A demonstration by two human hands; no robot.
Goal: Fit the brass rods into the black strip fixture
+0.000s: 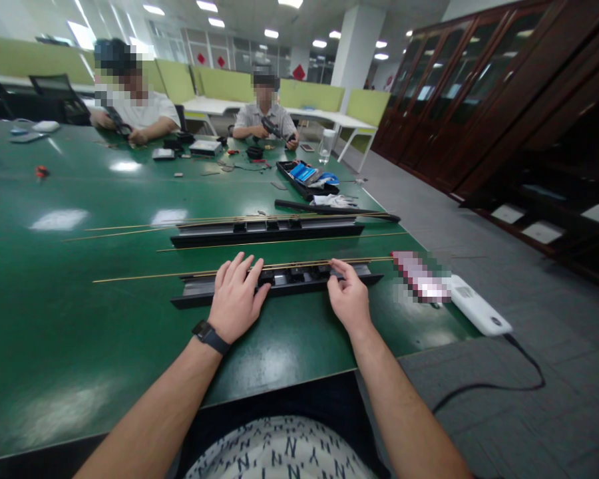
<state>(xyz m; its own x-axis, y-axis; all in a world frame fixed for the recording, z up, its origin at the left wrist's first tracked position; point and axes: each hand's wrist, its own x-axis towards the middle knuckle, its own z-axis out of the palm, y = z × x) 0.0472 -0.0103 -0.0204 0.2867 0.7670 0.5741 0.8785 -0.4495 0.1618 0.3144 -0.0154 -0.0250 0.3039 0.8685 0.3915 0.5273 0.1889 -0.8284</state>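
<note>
A black and silver rail [299,290] lies across the green table in front of me, with thin brass-coloured rods [144,277] along its top. My left hand [238,293] rests over the rail's left part, fingers apart on the rods, a dark watch on the wrist. Near the rail's right end, my right hand [348,293] has its thumb and index finger bent toward each other at the rods; whether a rod is between them is too small to tell. Behind, a second similar rail [269,233] lies parallel with more rods on it. A single rod [204,248] lies between the rails.
On the right are a pinkish phone [419,276] and a white device [479,306] with a black cable. Beyond the rails lie a black tube [319,208], white gloves [334,200] and a black tray [304,179]. Two people sit across the green table [104,346].
</note>
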